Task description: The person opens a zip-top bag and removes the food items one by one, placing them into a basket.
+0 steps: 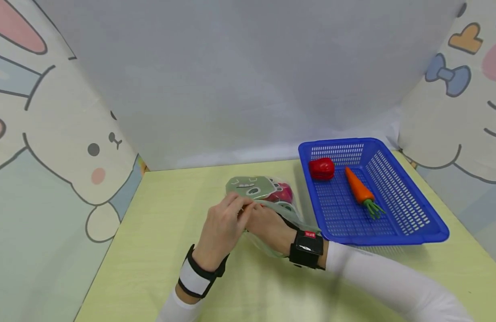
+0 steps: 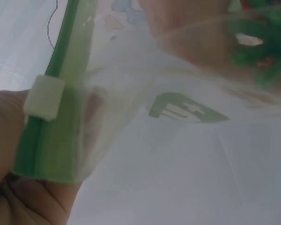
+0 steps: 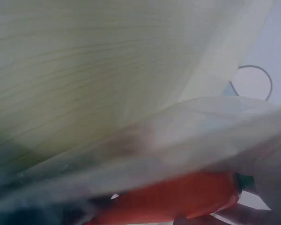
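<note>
A clear zip bag (image 1: 259, 188) with green print lies in the middle of the yellow-green table (image 1: 159, 232). Something red (image 1: 282, 193) shows through the bag. Both hands meet at the bag's near edge. My left hand (image 1: 240, 205) pinches the green zip strip (image 2: 61, 93) beside its white slider (image 2: 44, 97). My right hand (image 1: 253, 217) grips the bag's edge right beside it, its fingertips partly hidden by the left hand. In the right wrist view an orange-red item (image 3: 178, 199) lies inside the blurred plastic.
A blue plastic basket (image 1: 409, 210) stands at the right of the table, touching the bag's side. It holds a red toy vegetable (image 1: 322, 169) and a toy carrot (image 1: 358, 187). Cartoon-printed panels wall in the table on the left, back and right.
</note>
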